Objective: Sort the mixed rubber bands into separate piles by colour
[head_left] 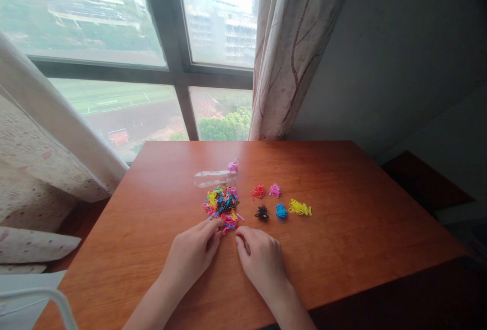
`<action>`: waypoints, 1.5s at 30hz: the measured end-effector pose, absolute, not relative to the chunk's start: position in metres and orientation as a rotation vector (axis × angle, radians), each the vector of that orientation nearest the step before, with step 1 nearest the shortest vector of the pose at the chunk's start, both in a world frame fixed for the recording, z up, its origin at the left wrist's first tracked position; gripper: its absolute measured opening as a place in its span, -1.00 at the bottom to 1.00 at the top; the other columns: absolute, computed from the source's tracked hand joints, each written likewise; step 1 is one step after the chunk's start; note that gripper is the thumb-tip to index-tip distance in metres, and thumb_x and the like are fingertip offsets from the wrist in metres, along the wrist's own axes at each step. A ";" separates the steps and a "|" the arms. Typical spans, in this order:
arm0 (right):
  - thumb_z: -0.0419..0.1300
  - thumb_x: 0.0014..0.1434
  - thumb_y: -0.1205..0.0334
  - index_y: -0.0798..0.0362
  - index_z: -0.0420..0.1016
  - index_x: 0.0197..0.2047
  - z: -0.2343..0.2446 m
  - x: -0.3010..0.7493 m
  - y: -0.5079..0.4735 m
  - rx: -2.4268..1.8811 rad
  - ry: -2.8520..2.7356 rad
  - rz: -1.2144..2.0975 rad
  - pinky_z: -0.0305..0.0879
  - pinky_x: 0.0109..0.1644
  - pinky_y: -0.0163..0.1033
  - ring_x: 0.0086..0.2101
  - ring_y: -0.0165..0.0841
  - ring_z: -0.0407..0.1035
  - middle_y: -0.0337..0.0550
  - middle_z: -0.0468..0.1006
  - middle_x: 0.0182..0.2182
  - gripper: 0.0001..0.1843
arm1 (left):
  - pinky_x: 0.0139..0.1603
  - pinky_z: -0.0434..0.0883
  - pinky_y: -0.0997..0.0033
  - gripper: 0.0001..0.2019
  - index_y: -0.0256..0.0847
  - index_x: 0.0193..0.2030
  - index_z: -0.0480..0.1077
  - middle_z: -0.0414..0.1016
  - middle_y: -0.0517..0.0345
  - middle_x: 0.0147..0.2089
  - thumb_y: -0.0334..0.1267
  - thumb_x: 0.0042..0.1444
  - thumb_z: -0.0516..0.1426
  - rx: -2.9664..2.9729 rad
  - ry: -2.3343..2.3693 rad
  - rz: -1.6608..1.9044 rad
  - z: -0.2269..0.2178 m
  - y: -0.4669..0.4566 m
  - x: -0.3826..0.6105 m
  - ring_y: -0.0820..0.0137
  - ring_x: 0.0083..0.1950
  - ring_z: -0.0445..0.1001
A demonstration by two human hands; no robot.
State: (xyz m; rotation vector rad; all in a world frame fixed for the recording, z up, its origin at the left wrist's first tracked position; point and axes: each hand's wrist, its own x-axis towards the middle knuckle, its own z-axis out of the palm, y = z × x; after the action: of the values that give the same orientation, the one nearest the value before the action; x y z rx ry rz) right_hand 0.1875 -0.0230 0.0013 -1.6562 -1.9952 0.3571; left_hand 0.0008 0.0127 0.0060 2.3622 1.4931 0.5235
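Note:
A mixed pile of small coloured rubber bands (222, 201) lies on the wooden table. My left hand (192, 251) is at its near left edge, thumb and fingers pinched together against the bands; what is between the fingertips is too small to make out. Just right of the pile's near end, my right hand (263, 255) rests low over the table with its fingers curled closed, and their tips are partly hidden. To the right sit sorted clumps of bands: red (257, 191), pink (274, 190), black (262, 212), blue (281, 212) and yellow (300, 207).
Behind the pile lies a clear plastic container (213, 178) on its side, with a pink piece (233, 166) at its right end. The wooden table (361, 228) reaches back to a window with curtains (289, 56). A white curved tube (57, 297) stands at lower left.

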 end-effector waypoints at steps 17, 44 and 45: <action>0.08 0.25 0.39 -0.05 0.46 -0.26 0.001 0.189 -0.023 -1.646 -1.989 0.370 0.03 -0.34 -0.31 -0.41 -0.39 0.41 -0.30 0.52 -0.45 -0.83 | -0.27 0.37 0.49 -0.82 -0.07 -0.16 0.44 0.58 0.17 -0.21 -0.25 0.29 0.00 2.332 1.472 0.489 0.008 0.010 -0.002 0.37 -0.24 0.55; 0.08 0.26 0.39 -0.06 0.48 -0.22 -0.001 0.190 -0.023 -1.652 -1.976 0.422 0.05 -0.30 -0.32 -0.36 -0.36 0.42 -0.28 0.55 -0.41 -0.80 | -0.34 0.35 0.53 -0.85 -0.16 -0.23 0.43 0.52 0.22 -0.38 -0.25 0.25 0.04 2.136 1.390 0.683 0.008 0.008 -0.001 0.47 -0.42 0.45; 0.07 0.26 0.39 -0.06 0.48 -0.22 -0.001 0.190 -0.023 -1.649 -1.977 0.428 0.05 -0.30 -0.32 -0.36 -0.36 0.43 -0.28 0.56 -0.40 -0.81 | -0.35 0.35 0.53 -0.85 -0.16 -0.23 0.43 0.52 0.23 -0.38 -0.24 0.25 0.04 2.149 1.396 0.679 0.010 0.009 0.000 0.47 -0.43 0.44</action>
State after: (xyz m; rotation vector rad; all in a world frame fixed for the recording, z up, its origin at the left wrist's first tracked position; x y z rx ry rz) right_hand 0.1896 -0.0234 -0.0013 -1.6492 -1.9765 0.4278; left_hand 0.0001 0.0092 0.0103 2.1488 1.3963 0.6792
